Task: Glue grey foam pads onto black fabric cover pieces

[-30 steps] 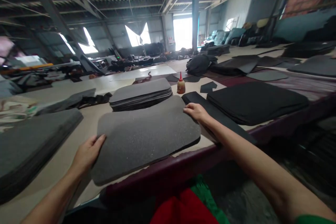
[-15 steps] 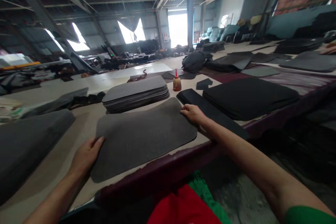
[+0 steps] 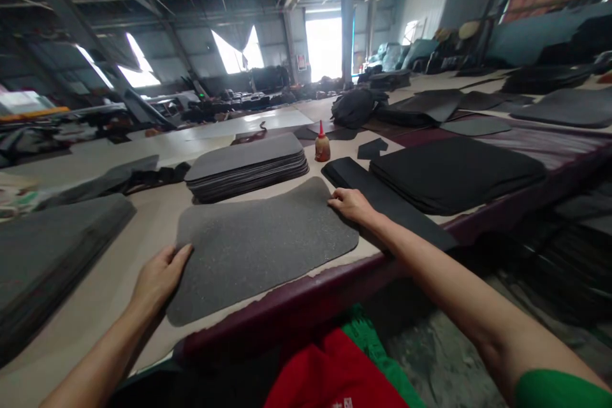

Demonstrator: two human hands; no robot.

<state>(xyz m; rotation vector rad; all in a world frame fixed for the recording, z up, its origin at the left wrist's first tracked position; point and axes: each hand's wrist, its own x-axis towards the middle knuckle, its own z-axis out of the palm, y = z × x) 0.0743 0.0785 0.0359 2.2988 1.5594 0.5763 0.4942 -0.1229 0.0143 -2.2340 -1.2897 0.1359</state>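
Note:
A dark grey mat-like sheet (image 3: 262, 248) with rounded corners lies flat at the table's front edge, speckled with pale dots. My left hand (image 3: 160, 274) grips its left edge, thumb on top and the other fingers hidden at the side. On the right edge, near the far corner, my right hand (image 3: 351, 205) pinches the sheet between thumb and fingers. Just behind the sheet sits a neat stack of similar grey sheets (image 3: 248, 166). A squeeze bottle (image 3: 322, 145) with a red nozzle stands upright to the right of that stack.
Black sheets (image 3: 454, 172) are piled on the right, beside a long dark strip (image 3: 387, 201). A thick stack of grey sheets (image 3: 52, 248) occupies the left. Farther back are a dark bundle (image 3: 356, 107) and loose sheets. A maroon cover (image 3: 287, 303) hangs over the table's front edge.
The view has shifted slightly, and the sheet's surface looks lighter with more speckles showing. Both hands keep their hold on its edges, almost unmoved.

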